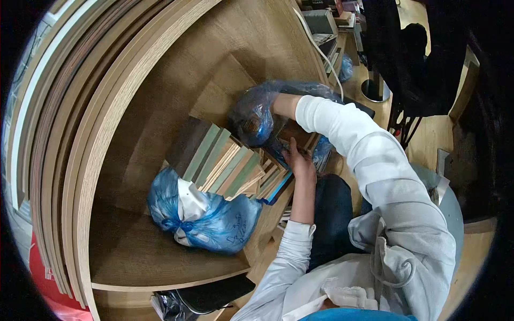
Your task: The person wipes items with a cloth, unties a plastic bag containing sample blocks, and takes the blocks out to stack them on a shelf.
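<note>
My right hand reaches into a thin, see-through blue plastic bag [259, 119] up to the wrist [286, 105]; the film hides its fingers. My left hand [300, 161] is at the lower edge of this bag, thumb raised and fingers curled on the film. Beside the bag, a row of wood and board sample pieces [222, 160] in brown, green and pale tones stands on the wooden shelf [160, 267]. Next to the samples lies a knotted, filled blue bag [214, 222] with handwriting on it.
Curved wooden panels [107, 134] rise at the left. A white cable [324, 53] runs down the shelf's far side. A black chair or dark garment [415, 59] is at the upper right. A black case [214, 294] lies under the shelf.
</note>
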The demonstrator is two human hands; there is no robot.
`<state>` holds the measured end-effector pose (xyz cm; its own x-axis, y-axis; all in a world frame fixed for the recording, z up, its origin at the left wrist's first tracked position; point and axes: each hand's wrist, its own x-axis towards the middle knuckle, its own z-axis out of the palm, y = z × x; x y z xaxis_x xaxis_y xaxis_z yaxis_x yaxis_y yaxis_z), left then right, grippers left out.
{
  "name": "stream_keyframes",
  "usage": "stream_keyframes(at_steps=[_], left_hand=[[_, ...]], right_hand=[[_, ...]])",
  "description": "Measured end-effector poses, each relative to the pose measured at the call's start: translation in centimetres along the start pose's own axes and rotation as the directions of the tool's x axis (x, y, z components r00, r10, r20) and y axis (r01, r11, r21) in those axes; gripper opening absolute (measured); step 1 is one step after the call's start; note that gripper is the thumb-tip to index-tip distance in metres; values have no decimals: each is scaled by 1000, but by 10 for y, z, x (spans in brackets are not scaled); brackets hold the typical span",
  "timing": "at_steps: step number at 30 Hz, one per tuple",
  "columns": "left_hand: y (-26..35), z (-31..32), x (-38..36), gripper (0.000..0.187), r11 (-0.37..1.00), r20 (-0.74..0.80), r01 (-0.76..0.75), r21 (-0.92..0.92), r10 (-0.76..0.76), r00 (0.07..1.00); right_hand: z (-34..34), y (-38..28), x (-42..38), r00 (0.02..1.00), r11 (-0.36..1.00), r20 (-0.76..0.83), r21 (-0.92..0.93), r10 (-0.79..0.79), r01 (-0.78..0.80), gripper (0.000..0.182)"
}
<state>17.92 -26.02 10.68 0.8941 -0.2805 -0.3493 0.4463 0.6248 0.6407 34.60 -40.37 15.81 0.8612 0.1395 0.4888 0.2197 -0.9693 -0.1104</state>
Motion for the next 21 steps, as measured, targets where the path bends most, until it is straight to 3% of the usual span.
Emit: stream_keyframes(at_steps=[5, 8, 15, 17, 21], left_hand=[[-4, -14, 19, 21, 997, 20, 50, 54, -51, 999], [-11, -26, 35, 63, 990, 140, 118, 79, -128, 982], [-2, -15, 18, 63, 993, 119, 87, 77, -96, 988], [-3, -18, 19, 64, 995, 119, 80, 63, -87, 989], [-9, -26, 30, 66, 994, 266, 85, 73, -102, 959]], right_hand=[[-2, -17, 3, 997, 996, -68, 85, 18, -12, 45], [-8, -8, -9, 996, 989, -86, 143, 34, -21, 46], [-20, -26, -4, 987, 962, -145, 270, 72, -30, 47], [-22, -25, -36, 983, 953, -162, 301, 86, -34, 48], [-44, -15, -66, 973, 935, -197, 353, 117, -41, 49]])
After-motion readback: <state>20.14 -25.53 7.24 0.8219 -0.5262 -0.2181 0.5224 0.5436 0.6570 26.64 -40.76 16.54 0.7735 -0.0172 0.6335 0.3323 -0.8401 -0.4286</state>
